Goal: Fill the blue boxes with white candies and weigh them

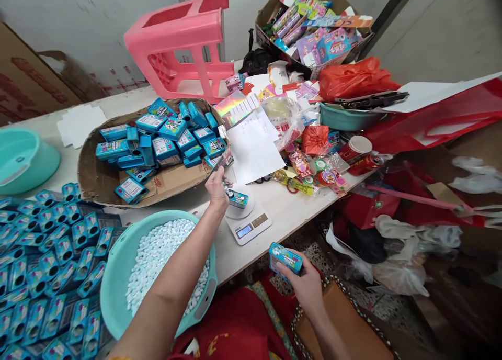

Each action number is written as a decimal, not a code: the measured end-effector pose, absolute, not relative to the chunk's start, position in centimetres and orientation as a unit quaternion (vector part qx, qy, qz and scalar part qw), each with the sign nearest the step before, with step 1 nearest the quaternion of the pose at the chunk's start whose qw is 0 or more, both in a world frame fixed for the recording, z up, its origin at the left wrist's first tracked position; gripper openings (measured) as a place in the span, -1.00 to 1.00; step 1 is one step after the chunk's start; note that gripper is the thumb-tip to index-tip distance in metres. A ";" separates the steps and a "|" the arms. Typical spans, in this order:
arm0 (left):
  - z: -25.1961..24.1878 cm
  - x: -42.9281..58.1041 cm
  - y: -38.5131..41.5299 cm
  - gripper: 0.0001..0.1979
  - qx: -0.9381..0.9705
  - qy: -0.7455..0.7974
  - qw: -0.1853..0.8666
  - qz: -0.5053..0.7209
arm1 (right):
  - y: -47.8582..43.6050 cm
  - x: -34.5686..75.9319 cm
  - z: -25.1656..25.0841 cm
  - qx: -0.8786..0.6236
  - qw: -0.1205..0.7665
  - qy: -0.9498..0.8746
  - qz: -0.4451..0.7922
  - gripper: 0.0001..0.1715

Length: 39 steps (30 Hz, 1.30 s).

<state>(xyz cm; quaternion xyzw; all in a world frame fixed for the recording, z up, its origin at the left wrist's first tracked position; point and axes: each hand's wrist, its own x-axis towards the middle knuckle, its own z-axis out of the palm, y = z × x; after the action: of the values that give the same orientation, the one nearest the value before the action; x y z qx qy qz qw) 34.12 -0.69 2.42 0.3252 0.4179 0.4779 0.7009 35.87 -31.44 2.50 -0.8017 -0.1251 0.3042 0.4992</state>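
A white digital scale (248, 225) stands near the table edge, with a blue candy box (237, 199) lying on its round plate. My left hand (218, 186) is beside that box, fingers closed around what look like a few small white candies, partly hidden by the hand. White pieces also show at the box's near end. In my right hand (301, 276), held low past the table's front edge, is a second blue candy box (285, 259) with white pieces at its upper end. A turquoise basin (110, 292) of loose white candies (164, 250) sits under my left forearm.
Left, many open blue boxes (47, 266) stand in rows. Behind the basin, a cut-down carton (172, 179) holds more blue boxes. A pink stool (184, 41), paper sheets (254, 148), a red bag (355, 80) and mixed packets crowd the back and right.
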 end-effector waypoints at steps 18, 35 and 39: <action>4.5 31.7 0.1 -0.59 0.216 0.429 0.782 0.398 | -29.8 36.7 2.5 -0.798 0.500 -0.130 0.308 -0.49; 0.2 9.6 -6.0 -0.75 0.804 0.526 0.270 0.064 | -29.4 36.2 1.5 -0.781 0.493 -0.155 0.351 -0.47; 0.1 9.2 -5.2 -0.70 0.837 0.508 0.202 -0.017 | -29.3 36.2 1.8 -0.779 0.490 -0.160 0.357 -0.47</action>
<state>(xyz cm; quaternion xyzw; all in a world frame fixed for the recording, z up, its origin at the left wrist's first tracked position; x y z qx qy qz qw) 9.24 -5.24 0.12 0.8372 0.5079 -0.0169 0.2021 36.16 -29.34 1.75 -0.7793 -0.1600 0.3567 0.4897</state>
